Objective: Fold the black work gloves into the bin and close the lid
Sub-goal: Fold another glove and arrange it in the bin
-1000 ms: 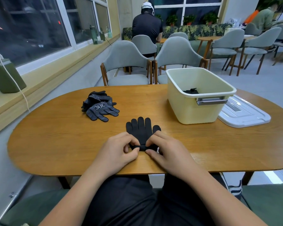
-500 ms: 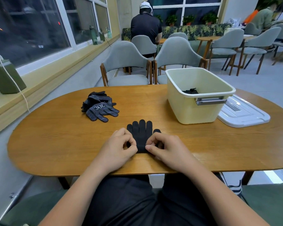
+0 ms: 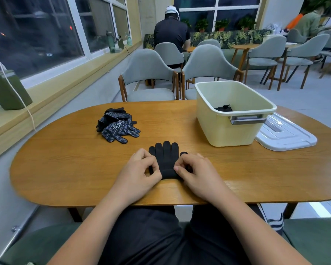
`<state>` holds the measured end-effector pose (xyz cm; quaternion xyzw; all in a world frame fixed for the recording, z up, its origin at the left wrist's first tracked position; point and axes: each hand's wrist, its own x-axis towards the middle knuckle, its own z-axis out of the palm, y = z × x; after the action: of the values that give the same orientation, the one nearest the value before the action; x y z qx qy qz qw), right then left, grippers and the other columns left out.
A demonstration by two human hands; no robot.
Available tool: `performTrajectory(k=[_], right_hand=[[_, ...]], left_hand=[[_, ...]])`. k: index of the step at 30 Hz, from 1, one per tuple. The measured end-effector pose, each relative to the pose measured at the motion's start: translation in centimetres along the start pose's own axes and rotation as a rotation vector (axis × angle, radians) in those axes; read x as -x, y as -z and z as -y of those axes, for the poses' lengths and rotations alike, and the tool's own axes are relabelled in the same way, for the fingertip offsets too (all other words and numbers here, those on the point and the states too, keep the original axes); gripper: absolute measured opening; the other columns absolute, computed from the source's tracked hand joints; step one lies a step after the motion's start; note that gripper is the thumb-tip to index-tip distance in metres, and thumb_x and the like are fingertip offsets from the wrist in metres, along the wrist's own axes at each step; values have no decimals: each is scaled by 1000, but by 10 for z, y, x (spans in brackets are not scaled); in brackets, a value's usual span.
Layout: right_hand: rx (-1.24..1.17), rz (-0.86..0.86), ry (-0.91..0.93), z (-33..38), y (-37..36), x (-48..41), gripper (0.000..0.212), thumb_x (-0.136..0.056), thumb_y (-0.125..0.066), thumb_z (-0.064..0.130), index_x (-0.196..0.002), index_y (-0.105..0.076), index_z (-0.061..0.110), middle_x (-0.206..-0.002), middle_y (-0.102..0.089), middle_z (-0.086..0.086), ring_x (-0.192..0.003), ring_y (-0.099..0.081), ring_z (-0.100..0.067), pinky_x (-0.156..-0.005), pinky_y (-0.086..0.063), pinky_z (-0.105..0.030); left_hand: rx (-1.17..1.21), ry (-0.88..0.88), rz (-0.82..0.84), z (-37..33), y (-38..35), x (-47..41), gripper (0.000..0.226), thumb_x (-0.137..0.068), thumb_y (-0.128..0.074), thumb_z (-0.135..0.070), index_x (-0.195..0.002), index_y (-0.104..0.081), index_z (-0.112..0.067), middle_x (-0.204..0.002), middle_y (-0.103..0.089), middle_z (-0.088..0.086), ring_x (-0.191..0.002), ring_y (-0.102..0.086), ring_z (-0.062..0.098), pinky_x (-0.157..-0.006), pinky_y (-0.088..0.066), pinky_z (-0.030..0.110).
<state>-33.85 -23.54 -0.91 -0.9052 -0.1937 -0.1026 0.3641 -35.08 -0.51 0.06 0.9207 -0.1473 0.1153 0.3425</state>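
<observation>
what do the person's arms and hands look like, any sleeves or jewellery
The left arm and right arm are bare as far as the frame shows, no sleeves in view. The left hand and right hand wear no gloves, rings, watch or bands.

Glove pile (image 3: 117, 124) left of bin (image 3: 231, 127); lid (image 3: 287, 134) right of it.

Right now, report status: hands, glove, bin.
Left hand and right hand pinch the black glove, flat on the table. Bin open, lid beside it. Glove pile apart, nothing blocking.
</observation>
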Motion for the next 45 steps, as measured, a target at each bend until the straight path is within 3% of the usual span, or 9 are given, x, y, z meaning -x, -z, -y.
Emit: performTrajectory(k=[6,11,16,19,22,24,28,35,45], right_hand=[[84,-48,64,1,-4,1,7,-102,-68,30,-97,-66,35,-94,-55,20,-98,-49,-8,-91,-41,-33],[304,-146,256,4,-7,6,13,-100,-68,16,-105,-68,27,-100,-57,9,-96,-51,-20,-78,-30,-33],[369,-171,367,3,-10,11,17,-97,-59,9,-100,-71,21,-98,-61,4,-91,-53,-23,-72,-37,-34],[371,-174,375,4,-10,12,20,-94,-52,13,-98,-70,20,-95,-61,4,-90,-52,-23,-71,-34,-31],[362,-168,368,7,-8,14,13,-89,-59,12,-97,-68,18,-95,-60,4,-91,-51,-23,-75,-33,-30],[344,-156,348,9,-7,16,9,-90,-64,19,-98,-67,19,-96,-60,6,-93,-52,-23,-79,-35,-32],[323,-90,290,4,-8,13,20,-94,-69,40,-108,-68,25,-103,-61,11,-102,-52,-18,-85,-41,-34],[288,-67,247,1,-5,12,21,-97,-76,39,-113,-72,26,-113,-59,11,-109,-53,-17,-89,-45,-36],[152,-55,164,4,-1,14,15,-104,-64,47,-111,-62,33,-97,-61,20,-98,-52,-8,-91,-43,-35]], left_hand=[[18,-71,-1,1,2,0,17,-92,-73,-24,-93,-65,-39,-110,-53,-15,-100,-56,8,-85,-51,29],[-71,-201,-19,0,0,5,23,-93,-71,-13,-91,-71,-37,-100,-63,-22,-101,-54,10,-78,-44,25],[-122,-194,-47,0,0,6,17,-91,-73,-21,-92,-73,-38,-97,-65,-24,-97,-55,9,-75,-49,28],[-141,-215,-18,1,0,7,14,-85,-74,-34,-98,-70,-38,-99,-63,-23,-97,-54,8,-78,-51,30],[-158,-223,-11,4,-1,6,19,-83,-72,-45,-101,-67,-39,-100,-61,-23,-98,-53,7,-78,-52,34],[-154,-221,-24,6,-3,5,19,-84,-71,-47,-101,-67,-39,-100,-61,-23,-98,-54,7,-78,-53,35],[-145,-217,-32,7,-2,5,19,-86,-69,-51,-102,-67,-39,-98,-63,-23,-96,-56,8,-77,-52,34],[-135,-197,-36,7,0,7,21,-91,-76,-46,-112,-73,-41,-97,-65,-27,-90,-58,3,-80,-53,31],[-29,-115,-63,7,1,8,6,-97,-71,-47,-101,-70,-42,-90,-69,-22,-84,-64,9,-79,-53,35]])
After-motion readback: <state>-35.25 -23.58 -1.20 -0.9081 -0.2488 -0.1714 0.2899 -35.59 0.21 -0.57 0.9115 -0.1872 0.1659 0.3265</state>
